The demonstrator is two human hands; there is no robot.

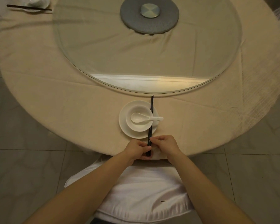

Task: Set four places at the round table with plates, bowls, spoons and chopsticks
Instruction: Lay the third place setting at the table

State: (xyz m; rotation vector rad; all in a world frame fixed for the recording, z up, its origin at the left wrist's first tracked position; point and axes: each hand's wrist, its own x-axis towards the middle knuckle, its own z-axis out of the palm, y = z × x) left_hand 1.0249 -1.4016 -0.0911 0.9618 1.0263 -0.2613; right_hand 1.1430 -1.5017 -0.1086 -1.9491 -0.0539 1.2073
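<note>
A white plate [124,125] lies near the front edge of the round table [55,97], with a white bowl [136,109] on it and a white spoon [145,118] resting in the bowl, handle to the right. A pair of dark chopsticks [151,110] lies across the plate's right side, pointing away from me. My left hand [138,150] grips their near end. My right hand [164,143] pinches them just above it. A second place setting [36,4] with chopsticks [27,7] across it sits at the far left.
A large glass turntable [103,54] covers the table's middle, on a grey round base [149,14] with a metal hub. A white-covered chair [144,191] stands under my arms at the table's front edge. Tiled floor surrounds the table.
</note>
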